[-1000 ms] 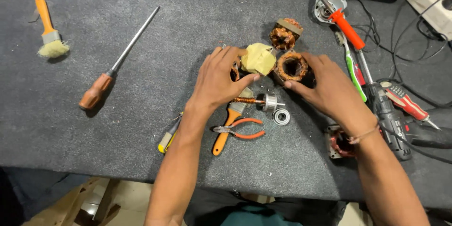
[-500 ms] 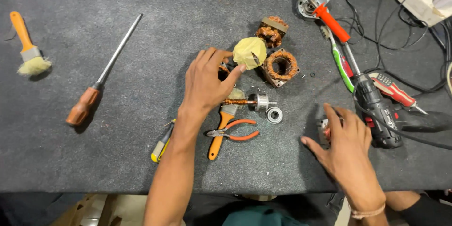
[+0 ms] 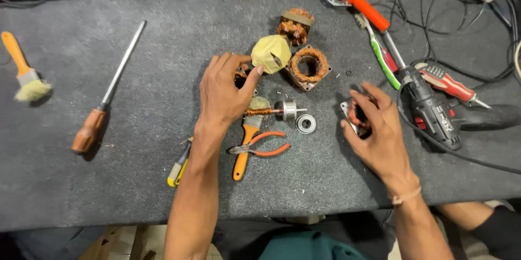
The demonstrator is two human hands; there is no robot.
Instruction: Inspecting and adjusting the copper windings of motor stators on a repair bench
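Note:
My left hand (image 3: 222, 97) lies in the middle of the grey mat, fingers curled over a small dark motor part (image 3: 240, 79). Its thumb tip touches a yellow wrapped lump (image 3: 270, 53). My right hand (image 3: 380, 132) is lower right, fingers closed around a small red and metal motor piece (image 3: 354, 114) beside the drill (image 3: 434, 113). A copper-wound stator (image 3: 308, 66) lies between the hands, with nothing touching it. Just below my left hand are a copper-wound rotor on a shaft (image 3: 271, 111) and a loose bearing (image 3: 305, 124).
Orange-handled pliers (image 3: 263, 149), a small brush (image 3: 242, 157) and a yellow screwdriver (image 3: 178, 167) lie near my left wrist. A long wooden-handled screwdriver (image 3: 108, 97) and a paintbrush (image 3: 24, 75) are left. A second winding (image 3: 296, 24), an orange-handled tool (image 3: 369, 8), a green tool (image 3: 380, 56) and cables lie behind and right.
My right hand has let go of the copper stator and moved right and nearer to me, closing on the small piece by the drill. My left hand has stayed put.

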